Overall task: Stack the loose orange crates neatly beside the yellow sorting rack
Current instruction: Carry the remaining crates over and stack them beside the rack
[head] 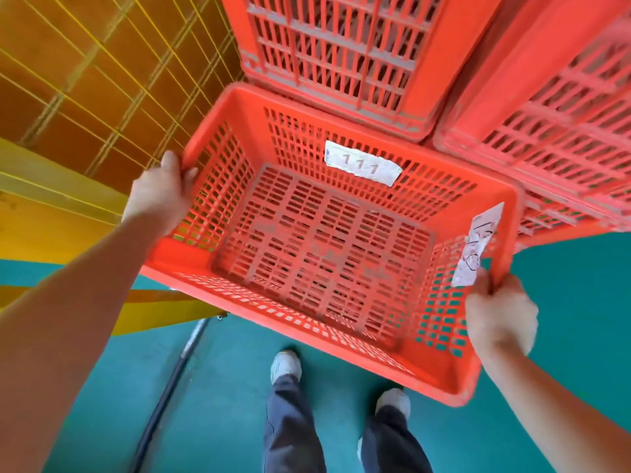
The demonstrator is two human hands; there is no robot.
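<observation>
Both forearms reach forward; left grip [157,196] and right grip [500,319] each clamp an end rim of the empty orange crate [327,254], held level above the teal floor [222,387]. Beyond stand stacked orange crates [341,52], with the yellow rack [85,80] at left.

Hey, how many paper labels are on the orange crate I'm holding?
2: the 111 label on the far inner wall, and a scribbled label on the right-end wall beside the right hand. Outer faces are hidden.
</observation>
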